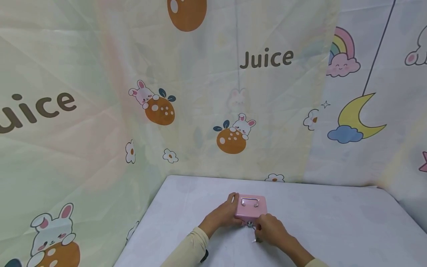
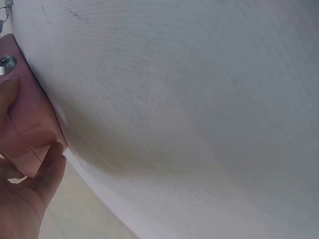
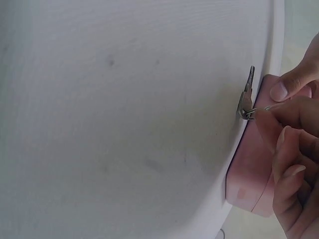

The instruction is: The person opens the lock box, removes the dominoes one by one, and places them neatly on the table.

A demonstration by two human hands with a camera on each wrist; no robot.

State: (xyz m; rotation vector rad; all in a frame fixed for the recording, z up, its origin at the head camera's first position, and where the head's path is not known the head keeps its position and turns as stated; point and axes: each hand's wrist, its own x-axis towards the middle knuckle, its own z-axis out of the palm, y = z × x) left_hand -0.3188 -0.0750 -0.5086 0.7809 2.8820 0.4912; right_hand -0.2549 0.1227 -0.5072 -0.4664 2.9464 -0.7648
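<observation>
A small pink cash box [image 1: 251, 211] with a folded metal handle [image 1: 250, 202] on its lid sits on the white-covered table. Its round silver lock [image 2: 7, 62] faces the person. My left hand [image 1: 222, 214] grips the box's left side, thumb on the front near the lock. Just right of the lock, my right hand [image 1: 271, 230] pinches a thin metal key ring [image 3: 254, 110]. A silver key [image 3: 247, 92] hangs off that ring, outside the lock. The fingers partly hide the ring, and whether another key sits in the lock cannot be told.
The white tabletop [image 1: 320, 218] stretches around the box. Printed cloth walls [image 1: 200, 74] with bunnies and oranges stand behind and at the left. A small dark object [image 1: 205, 256] shows beside the left sleeve.
</observation>
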